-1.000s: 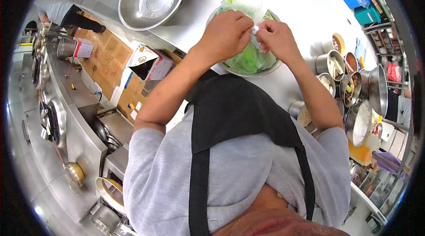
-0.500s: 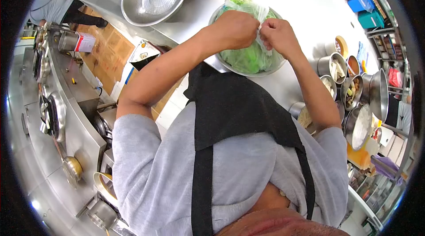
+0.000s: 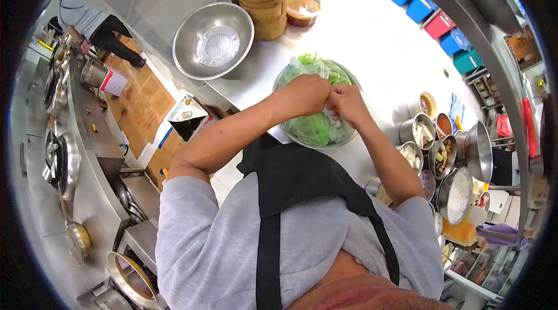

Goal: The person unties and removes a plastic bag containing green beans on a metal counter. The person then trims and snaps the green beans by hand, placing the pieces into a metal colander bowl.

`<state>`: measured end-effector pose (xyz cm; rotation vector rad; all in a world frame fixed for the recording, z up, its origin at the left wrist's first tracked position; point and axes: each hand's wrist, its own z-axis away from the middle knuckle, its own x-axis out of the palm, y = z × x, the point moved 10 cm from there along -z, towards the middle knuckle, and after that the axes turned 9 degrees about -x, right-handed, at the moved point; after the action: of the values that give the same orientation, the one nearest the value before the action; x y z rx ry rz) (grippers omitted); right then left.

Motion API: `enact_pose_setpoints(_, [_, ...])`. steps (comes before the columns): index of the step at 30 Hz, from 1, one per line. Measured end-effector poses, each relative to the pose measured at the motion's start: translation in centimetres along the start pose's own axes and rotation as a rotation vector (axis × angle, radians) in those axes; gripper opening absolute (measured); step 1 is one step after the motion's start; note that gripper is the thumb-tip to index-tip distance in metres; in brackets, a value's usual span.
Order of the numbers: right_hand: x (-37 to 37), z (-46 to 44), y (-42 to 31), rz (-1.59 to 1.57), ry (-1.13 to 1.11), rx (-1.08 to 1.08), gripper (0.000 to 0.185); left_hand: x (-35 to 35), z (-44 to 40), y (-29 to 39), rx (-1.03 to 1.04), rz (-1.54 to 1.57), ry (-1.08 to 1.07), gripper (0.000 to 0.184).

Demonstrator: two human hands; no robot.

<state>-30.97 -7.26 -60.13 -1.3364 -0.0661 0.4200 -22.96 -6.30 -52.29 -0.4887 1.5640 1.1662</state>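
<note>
A clear plastic bag (image 3: 314,70) of green lettuce (image 3: 319,128) rests in a round metal bowl (image 3: 356,80) on the steel counter. My left hand (image 3: 302,96) is closed on the bag's gathered plastic over the middle of the bowl. Right beside it, fingers pinched, my right hand (image 3: 347,104) grips the same plastic. The two hands are touching or nearly so, and they hide part of the bag between them. Leafy greens also show at the bowl's far rim.
A metal colander (image 3: 189,34), a bamboo steamer (image 3: 264,13) holding dumplings and tubs of brown sauce (image 3: 302,9) stand farther back. Several metal bowls of ingredients (image 3: 444,156) crowd the right. Another person (image 3: 96,22) stands at the far left near the stoves.
The view has tilted upward, so the counter appears lower and the steamer and shelf show more. My hands have come closer together on the bag.
</note>
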Motion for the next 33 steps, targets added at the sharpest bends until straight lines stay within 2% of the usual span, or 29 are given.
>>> enact_pose_setpoints(5, [0.2,-0.3,0.9,-0.002,0.02,-0.008,0.011,0.7,0.0,-0.2,-0.025,-0.005,-0.068,0.018])
enact_pose_setpoints(8, [0.1,-0.6,0.9,0.084,0.021,-0.036,0.015,2.2,0.2,0.0,0.02,-0.036,-0.156,0.018])
enact_pose_setpoints(11, [0.0,-0.6,0.7,0.175,0.021,-0.053,0.016,3.3,0.0,-1.4,-0.021,0.056,-0.074,0.02])
enact_pose_setpoints(14, [0.1,-0.4,0.5,0.133,0.033,-0.029,0.015,3.7,0.4,-2.2,-0.02,0.134,0.063,0.022])
enact_pose_setpoints(17, [0.1,-0.2,0.1,0.12,0.022,-0.052,0.016,3.7,0.8,-2.2,-0.015,0.132,0.11,0.028])
enact_pose_setpoints(20, [-0.1,0.4,-0.7,0.056,0.051,-0.034,0.016,2.3,1.5,-1.9,0.041,0.106,0.261,0.026])
enact_pose_setpoints(23, [-0.9,0.7,-0.7,0.101,0.091,-0.036,0.016,1.8,1.7,-2.8,-0.008,0.102,0.292,0.022])
enact_pose_setpoints(26, [-2.3,1.1,-0.2,0.033,0.109,-0.045,0.017,1.1,2.4,-6.1,-0.166,0.265,0.245,0.02])
enact_pose_setpoints(29, [-1.7,1.1,-1.6,0.036,0.117,-0.111,0.022,0.6,3.1,-3.0,0.024,0.278,0.284,0.02])
enact_pose_setpoints(30, [-1.1,0.5,-1.1,0.039,-0.035,-0.044,0.021,0.4,3.1,-2.5,0.044,0.298,0.311,0.021])
enact_pose_setpoints(33, [-0.4,0.1,0.2,-0.175,-0.122,0.093,0.028,0.1,2.9,-1.8,0.066,0.356,0.358,0.02])
